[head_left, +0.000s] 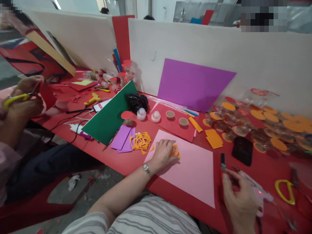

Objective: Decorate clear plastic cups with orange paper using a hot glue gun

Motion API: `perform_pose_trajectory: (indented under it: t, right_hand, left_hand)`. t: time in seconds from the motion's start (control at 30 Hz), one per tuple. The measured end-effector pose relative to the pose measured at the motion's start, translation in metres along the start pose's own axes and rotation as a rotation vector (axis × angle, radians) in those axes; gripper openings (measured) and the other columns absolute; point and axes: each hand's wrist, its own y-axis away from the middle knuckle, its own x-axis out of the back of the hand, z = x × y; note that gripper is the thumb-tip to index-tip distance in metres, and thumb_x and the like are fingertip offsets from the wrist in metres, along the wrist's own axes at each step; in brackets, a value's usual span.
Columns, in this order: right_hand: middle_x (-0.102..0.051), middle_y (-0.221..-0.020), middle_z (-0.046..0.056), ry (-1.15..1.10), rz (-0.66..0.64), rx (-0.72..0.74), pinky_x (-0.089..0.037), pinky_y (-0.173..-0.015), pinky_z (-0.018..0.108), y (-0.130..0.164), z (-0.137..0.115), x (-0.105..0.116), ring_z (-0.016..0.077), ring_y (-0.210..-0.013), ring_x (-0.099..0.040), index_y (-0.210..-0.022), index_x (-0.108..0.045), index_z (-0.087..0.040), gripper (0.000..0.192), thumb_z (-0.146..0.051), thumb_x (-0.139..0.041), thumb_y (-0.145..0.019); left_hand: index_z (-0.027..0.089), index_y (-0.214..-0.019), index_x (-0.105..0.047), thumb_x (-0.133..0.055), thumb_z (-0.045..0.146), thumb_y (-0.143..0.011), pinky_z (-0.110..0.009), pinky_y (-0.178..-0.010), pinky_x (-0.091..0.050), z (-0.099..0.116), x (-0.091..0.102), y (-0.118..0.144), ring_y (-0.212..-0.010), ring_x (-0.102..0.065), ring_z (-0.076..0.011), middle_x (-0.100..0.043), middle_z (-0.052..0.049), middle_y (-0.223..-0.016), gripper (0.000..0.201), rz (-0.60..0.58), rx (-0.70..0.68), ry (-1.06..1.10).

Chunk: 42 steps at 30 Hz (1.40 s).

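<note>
My left hand (162,152) lies over a pink sheet (195,175), its fingers and thumb curved around a small piece of orange paper (179,154). A clear round piece seems to sit on that paper, partly hidden by the fingers. Right of the sheet, my right hand (240,198) is closed on a slim tool with a dark tip and metal collar, which looks like a utility knife (222,160). Just beyond that hand is a pale glue gun (260,193) with a red light. Left of my left hand are orange paper offcuts (140,141) and purple paper strips (122,138).
Many clear cups with orange and red discs (265,122) crowd the right side, near a black phone-like object (242,151) and yellow-handled scissors (285,191). A green board (109,113) stands at left. Beyond it, another person's hands (26,94) hold scissors and red paper.
</note>
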Motion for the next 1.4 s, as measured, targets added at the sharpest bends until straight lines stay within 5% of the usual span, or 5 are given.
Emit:
perform_pose_trajectory:
  t: [0.17, 0.43, 0.6, 0.8, 1.4]
  right_hand:
    - [-0.071, -0.088, 0.009, -0.161, -0.007, 0.053, -0.049, -0.071, 0.032, -0.023, -0.036, -0.03, 0.0195, -0.074, -0.064, -0.098, -0.072, -0.016, 0.053, -0.065, -0.051, -0.093]
    - [-0.072, -0.088, 0.007, -0.365, -0.141, 0.113, -0.05, -0.071, 0.03, -0.041, -0.066, -0.063, 0.0186, -0.076, -0.065, -0.096, -0.07, -0.02, 0.037, -0.054, -0.057, -0.092]
    - [-0.074, -0.087, 0.008, -0.4, -0.196, 0.033, -0.05, -0.063, 0.027, -0.037, -0.053, -0.073, 0.0193, -0.076, -0.067, -0.095, -0.071, -0.02, 0.039, -0.056, -0.058, -0.09]
    - [-0.075, -0.089, 0.007, -0.409, -0.252, -0.062, -0.055, -0.068, 0.026, -0.025, -0.031, -0.085, 0.0191, -0.079, -0.07, -0.095, -0.071, -0.021, 0.039, -0.058, -0.059, -0.087]
    - [-0.075, -0.082, 0.002, -0.355, -0.275, 0.201, -0.056, -0.063, 0.021, -0.023, -0.049, -0.077, 0.0151, -0.073, -0.072, -0.091, -0.07, -0.023, 0.027, -0.045, -0.055, -0.097]
  left_hand:
    - [0.021, -0.126, -0.058, -0.076, 0.031, -0.086, -0.044, -0.093, -0.049, -0.01, 0.021, -0.009, -0.109, -0.06, -0.0288, -0.064, -0.011, -0.115, 0.045, 0.16, -0.086, 0.094]
    - [0.013, -0.12, -0.058, -0.072, 0.02, -0.084, -0.045, -0.101, -0.049, -0.078, 0.078, -0.087, -0.112, -0.06, -0.0286, -0.062, -0.014, -0.114, 0.04, 0.433, 0.011, -0.006]
    - [0.017, -0.12, -0.059, -0.079, 0.02, -0.075, -0.046, -0.102, -0.05, -0.1, 0.076, -0.114, -0.113, -0.061, -0.0302, -0.061, -0.013, -0.117, 0.049, 0.45, 0.041, -0.046]
    - [0.017, -0.108, -0.065, -0.071, 0.019, -0.083, -0.045, -0.096, -0.052, -0.105, 0.068, -0.116, -0.101, -0.063, -0.0276, -0.066, -0.01, -0.104, 0.026, 0.422, 0.052, -0.064]
    - [0.019, -0.118, -0.062, -0.07, 0.009, -0.08, -0.044, -0.104, -0.051, -0.097, 0.079, -0.108, -0.117, -0.062, -0.0259, -0.066, -0.011, -0.125, 0.041, 0.539, -0.012, 0.054]
